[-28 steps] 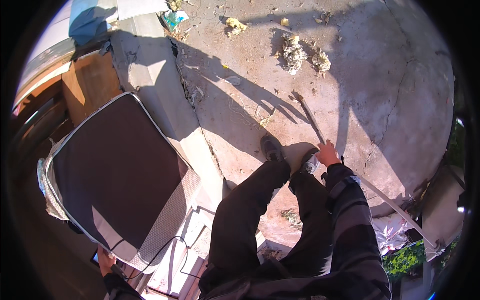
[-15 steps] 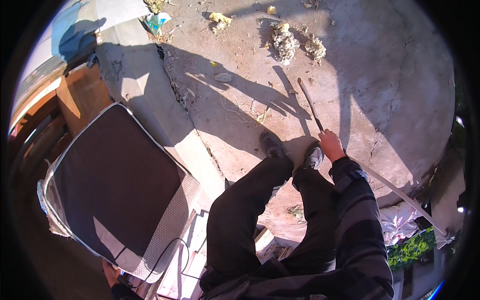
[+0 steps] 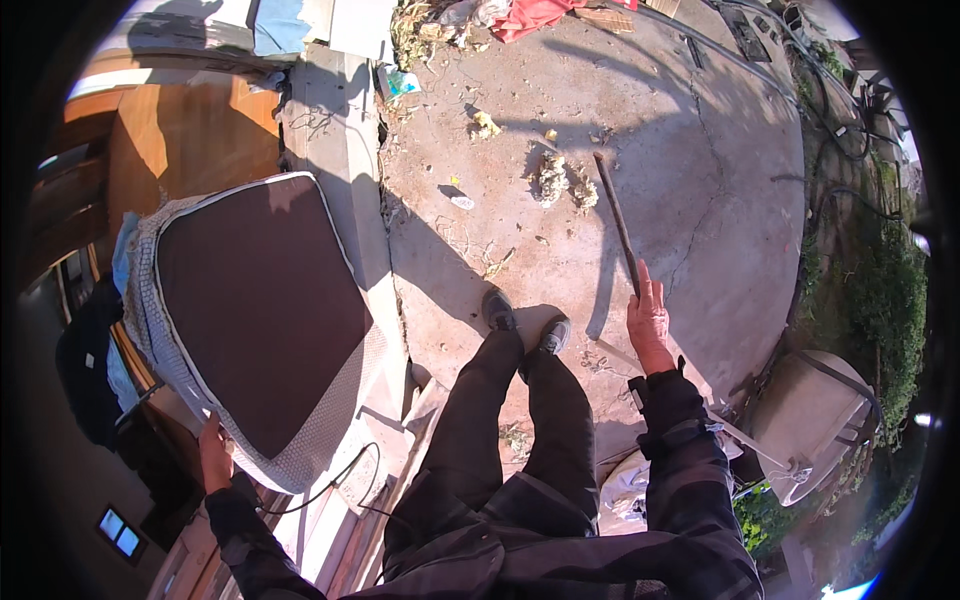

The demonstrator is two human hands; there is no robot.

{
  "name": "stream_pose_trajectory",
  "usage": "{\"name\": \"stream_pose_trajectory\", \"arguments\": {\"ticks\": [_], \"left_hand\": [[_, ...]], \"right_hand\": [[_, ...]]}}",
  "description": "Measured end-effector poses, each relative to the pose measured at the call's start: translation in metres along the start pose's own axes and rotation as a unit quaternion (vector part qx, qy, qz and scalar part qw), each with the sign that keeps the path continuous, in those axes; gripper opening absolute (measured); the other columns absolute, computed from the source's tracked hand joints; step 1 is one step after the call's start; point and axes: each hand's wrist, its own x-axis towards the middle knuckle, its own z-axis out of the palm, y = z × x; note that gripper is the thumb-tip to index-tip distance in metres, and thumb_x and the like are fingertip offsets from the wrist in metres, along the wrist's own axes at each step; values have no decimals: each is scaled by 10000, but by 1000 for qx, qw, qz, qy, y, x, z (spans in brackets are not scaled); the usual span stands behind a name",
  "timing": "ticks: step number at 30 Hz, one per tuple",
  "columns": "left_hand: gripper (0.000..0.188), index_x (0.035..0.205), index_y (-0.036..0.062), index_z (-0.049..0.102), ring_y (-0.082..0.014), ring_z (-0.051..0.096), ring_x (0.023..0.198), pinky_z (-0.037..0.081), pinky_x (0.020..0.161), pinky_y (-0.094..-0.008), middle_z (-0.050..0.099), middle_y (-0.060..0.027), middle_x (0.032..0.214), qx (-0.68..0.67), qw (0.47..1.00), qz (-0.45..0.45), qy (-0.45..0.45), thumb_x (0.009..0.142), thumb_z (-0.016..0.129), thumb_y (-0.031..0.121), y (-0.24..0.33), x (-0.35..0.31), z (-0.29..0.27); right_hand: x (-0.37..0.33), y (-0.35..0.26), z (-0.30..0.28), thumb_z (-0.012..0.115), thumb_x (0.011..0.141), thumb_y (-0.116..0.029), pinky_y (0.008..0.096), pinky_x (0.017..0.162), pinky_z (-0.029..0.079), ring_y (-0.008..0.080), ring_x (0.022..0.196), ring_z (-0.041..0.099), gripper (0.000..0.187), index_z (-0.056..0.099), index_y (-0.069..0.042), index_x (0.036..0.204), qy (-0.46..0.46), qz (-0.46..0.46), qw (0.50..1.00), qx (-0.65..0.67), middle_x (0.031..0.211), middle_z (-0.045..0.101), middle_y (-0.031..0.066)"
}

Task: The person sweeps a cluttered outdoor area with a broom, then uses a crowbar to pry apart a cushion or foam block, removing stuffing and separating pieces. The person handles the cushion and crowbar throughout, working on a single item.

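My left hand (image 3: 214, 456) grips the lower left edge of a large padded cushion (image 3: 262, 310). Its flat face is dark brown with pale piping, and its sides are light, textured fabric. The cushion stands tilted beside my left leg. Out in front, my right hand (image 3: 649, 318) holds a thin dark stick (image 3: 616, 215) that points away from me. The fingers lie long along it, and the palm hides its near end. A pale pole (image 3: 752, 446) passes behind my right forearm; whether it joins the stick I cannot tell.
Clumps of pale fluffy stuffing (image 3: 552, 178) lie on the concrete floor (image 3: 640, 110). An orange-brown wooden panel (image 3: 195, 125) stands left, beyond the cushion. A beige bucket-like container (image 3: 815, 410) sits right, near hoses (image 3: 850, 150) and greenery. A red cloth (image 3: 535, 15) lies far ahead. A dark cord (image 3: 372, 460) loops near my left leg.
The view has swung, showing more of the right side and far ground. My left hand has come further into view, still on the cushion. The fingers of my right hand have straightened along the stick.
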Motion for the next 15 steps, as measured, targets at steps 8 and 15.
{"name": "stream_pose_trajectory", "arguments": {"ticks": [8,15], "left_hand": [[426,648,80,579,-101,479,549,329,517,-287,505,14,611,86,994,22,65,875,715,414,-7,10,36],[536,945,-154,655,-413,658,901,474,847,-477,699,-282,952,211,951,120,190,830,731,364,-23,34,57]], "right_hand": [[-177,-50,-133,610,860,-360,512,776,504,454,893,657,396,685,17,956,-227,314,919,-78,914,674,292],[-244,-57,-154,584,755,-129,474,721,548,408,795,695,335,689,67,1006,-242,393,887,-28,855,682,293]]}}
